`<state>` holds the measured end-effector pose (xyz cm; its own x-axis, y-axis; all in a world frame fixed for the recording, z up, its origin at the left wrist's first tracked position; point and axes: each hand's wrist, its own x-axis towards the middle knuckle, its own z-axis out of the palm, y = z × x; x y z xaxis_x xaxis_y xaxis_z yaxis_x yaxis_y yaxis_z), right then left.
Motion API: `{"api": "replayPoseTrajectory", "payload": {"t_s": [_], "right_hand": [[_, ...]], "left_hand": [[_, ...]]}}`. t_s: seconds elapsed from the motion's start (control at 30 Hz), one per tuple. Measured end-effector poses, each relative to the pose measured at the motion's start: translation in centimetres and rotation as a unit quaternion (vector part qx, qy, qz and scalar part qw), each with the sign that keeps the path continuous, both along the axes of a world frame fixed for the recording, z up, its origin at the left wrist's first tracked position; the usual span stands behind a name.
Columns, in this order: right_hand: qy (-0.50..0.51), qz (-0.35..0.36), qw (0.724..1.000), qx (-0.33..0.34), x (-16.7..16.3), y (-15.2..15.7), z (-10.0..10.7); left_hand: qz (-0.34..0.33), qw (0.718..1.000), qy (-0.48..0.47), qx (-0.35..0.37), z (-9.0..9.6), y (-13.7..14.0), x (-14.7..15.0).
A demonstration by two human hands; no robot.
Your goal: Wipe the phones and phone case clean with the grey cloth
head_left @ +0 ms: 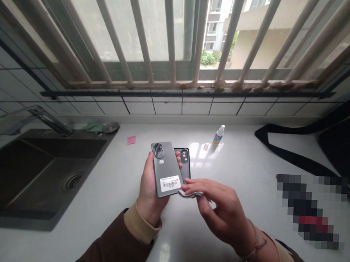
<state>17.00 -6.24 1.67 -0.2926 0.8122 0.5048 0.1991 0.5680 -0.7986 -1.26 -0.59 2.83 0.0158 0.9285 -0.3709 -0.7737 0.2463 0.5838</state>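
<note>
My left hand (149, 184) is closed around a grey smartphone (167, 167) above the counter, back side up. The camera bump is at its top left, and a white barcode label (171, 184) is stuck near its lower end. My right hand (219, 203) grips a thin grey cloth (191, 194), mostly hidden under the fingers. Its fingertips touch the phone's lower right edge. A dark-rimmed phone case (186, 166) with camera cutouts lies on the counter behind the phone, partly covered by it and by my left fingertips.
On the white counter (107, 182) stand a small white-capped bottle (218, 136) and a pink slip (131, 139). To the left is a dark sink (86, 142) with a faucet (50, 120) and a green cloth (93, 127). A black strap (291, 156) lies right; a barred window rises behind.
</note>
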Motion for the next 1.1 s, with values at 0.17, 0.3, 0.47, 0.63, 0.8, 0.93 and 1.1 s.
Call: {"api": "replayPoseTrajectory", "payload": {"t_s": [0.17, 0.3, 0.47, 0.63, 0.8, 0.93, 1.1], "right_hand": [[0.113, -0.100, 0.957, -0.248, 0.1, 1.2, -0.7], [0.282, 0.012, 0.865, -0.415, -0.9, 2.1, -1.4], [0.338, 0.051, 0.814, -0.469, -2.0, 1.7, -1.3], [0.333, 0.086, 0.793, -0.503, -2.4, 1.4, -0.9], [0.338, 0.148, 0.756, -0.540, -2.5, 0.6, -1.0], [0.305, 0.186, 0.753, -0.552, -2.0, 0.2, -0.8], [0.221, 0.139, 0.828, -0.497, -0.2, 1.6, -0.4]], "left_hand": [[0.012, 0.999, 0.023, 0.026, 0.2, -0.2, 0.3], [0.067, 0.988, 0.099, 0.102, 0.4, -0.9, 1.0], [0.108, 0.962, 0.175, 0.179, 0.5, -1.6, 1.2], [0.170, 0.941, 0.218, 0.197, 1.0, -2.5, 1.4], [0.232, 0.910, 0.249, 0.238, 1.5, -2.7, 1.7], [0.249, 0.890, 0.285, 0.253, 1.7, -2.0, 1.3], [0.191, 0.930, 0.255, 0.181, 1.4, -0.7, 0.0]]}}
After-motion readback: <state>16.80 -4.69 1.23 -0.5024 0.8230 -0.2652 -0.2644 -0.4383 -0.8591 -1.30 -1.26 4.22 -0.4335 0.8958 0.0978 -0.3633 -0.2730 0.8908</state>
